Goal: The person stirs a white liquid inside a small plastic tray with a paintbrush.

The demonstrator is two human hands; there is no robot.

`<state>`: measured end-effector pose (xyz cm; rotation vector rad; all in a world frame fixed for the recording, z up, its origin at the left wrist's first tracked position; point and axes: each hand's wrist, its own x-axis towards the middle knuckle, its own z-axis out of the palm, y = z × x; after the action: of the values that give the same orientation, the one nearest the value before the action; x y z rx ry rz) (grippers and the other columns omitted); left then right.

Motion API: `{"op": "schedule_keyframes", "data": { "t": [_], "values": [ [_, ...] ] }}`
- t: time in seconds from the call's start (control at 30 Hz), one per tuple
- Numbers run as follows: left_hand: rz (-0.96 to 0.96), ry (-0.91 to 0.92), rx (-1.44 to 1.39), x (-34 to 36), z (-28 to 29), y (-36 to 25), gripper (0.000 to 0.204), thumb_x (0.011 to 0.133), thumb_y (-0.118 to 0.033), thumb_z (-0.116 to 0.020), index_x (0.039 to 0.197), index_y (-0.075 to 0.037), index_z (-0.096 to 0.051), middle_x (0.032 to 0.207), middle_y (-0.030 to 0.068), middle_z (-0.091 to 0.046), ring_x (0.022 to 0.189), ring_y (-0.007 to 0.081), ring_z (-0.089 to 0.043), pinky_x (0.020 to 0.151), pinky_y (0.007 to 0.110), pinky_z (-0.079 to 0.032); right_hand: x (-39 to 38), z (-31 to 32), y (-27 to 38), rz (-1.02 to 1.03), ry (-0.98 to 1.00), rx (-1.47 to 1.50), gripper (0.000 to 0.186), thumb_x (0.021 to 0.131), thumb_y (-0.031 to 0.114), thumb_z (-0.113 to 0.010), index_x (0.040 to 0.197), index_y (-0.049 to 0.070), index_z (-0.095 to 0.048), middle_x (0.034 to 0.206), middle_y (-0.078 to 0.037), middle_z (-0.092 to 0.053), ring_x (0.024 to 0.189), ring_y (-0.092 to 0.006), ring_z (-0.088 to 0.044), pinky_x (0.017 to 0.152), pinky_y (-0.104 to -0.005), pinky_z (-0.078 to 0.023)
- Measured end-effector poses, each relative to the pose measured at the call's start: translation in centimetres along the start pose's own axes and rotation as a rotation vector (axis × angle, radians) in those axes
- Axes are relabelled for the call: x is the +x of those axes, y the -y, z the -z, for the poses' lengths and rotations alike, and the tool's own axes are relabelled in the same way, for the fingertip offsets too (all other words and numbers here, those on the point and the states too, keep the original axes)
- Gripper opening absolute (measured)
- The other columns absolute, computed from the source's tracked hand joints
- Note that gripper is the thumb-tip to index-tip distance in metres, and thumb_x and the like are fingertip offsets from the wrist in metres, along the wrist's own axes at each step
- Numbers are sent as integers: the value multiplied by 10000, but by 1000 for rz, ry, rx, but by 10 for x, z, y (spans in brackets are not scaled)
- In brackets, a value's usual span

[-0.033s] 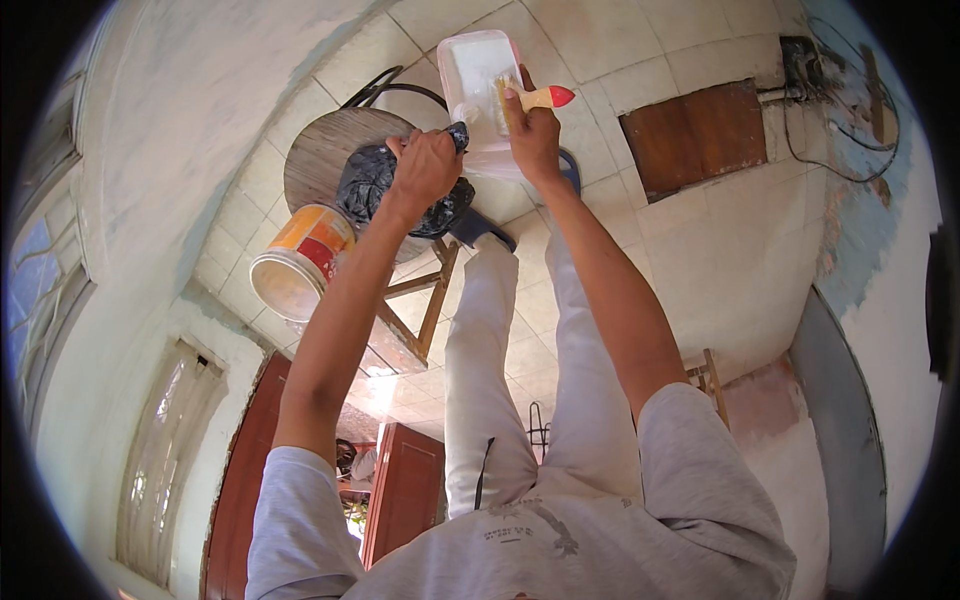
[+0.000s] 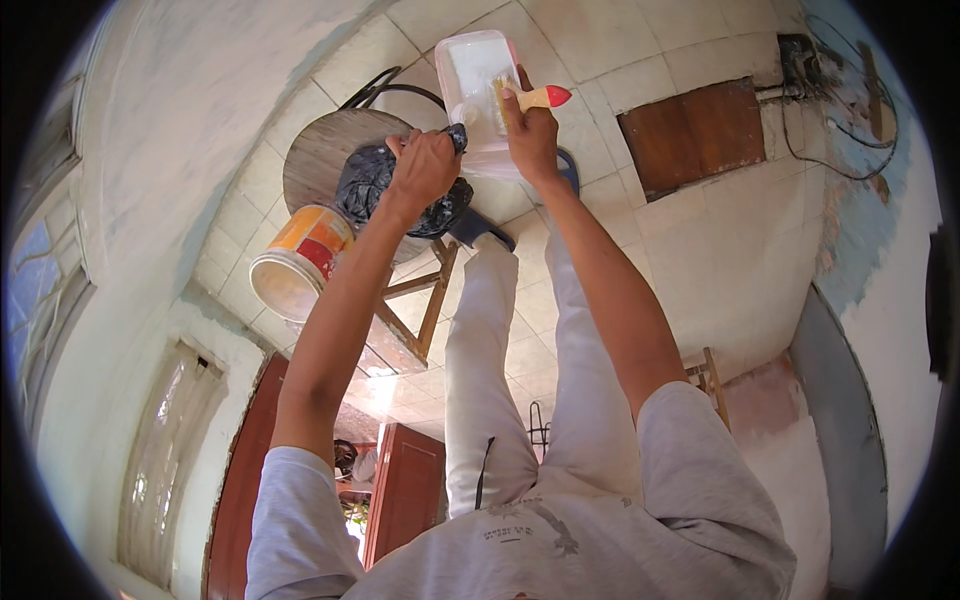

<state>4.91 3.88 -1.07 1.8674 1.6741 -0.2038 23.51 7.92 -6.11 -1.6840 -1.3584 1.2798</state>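
Red-tipped and wooden-handled, the brush (image 2: 541,98) is lying across the right side of a clear plastic tray (image 2: 491,163) holding white stuff. The right hand (image 2: 533,138) is gripping the brush and tray together, its thumb pressing near the bristles. The left hand (image 2: 428,167) is clenching the gathered neck of a black plastic bag (image 2: 364,186), which is showing over a round wooden stool (image 2: 308,160). An orange-and-white bucket (image 2: 312,240) is sitting near the stool. Since the earlier frame, the brush is shifting only slightly leftward; both grips are staying unchanged.
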Motion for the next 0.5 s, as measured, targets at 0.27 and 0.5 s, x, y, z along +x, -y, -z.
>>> {"op": "schedule_keyframes", "data": {
  "t": [0.27,0.5],
  "values": [
    [38,48,57,-7,15,-10,316,960,-341,-663,969,-27,-696,963,190,-745,1008,384,-691,888,622,-327,-5,-2,1,-49,42,29,607,1127,465,-531,1581,64,-508,947,-169,-748,853,-169,-674,805,-336,-544],
    [133,-106,-48,-10,1,-13,310,975,-354,-683,968,-44,-689,970,159,-746,1013,360,-676,922,619,-324,-2,-9,1,-74,-16,87,625,1118,472,-530,1553,24,-520,1013,-236,-763,932,-352,-759,808,-384,-558]
  ]
}}
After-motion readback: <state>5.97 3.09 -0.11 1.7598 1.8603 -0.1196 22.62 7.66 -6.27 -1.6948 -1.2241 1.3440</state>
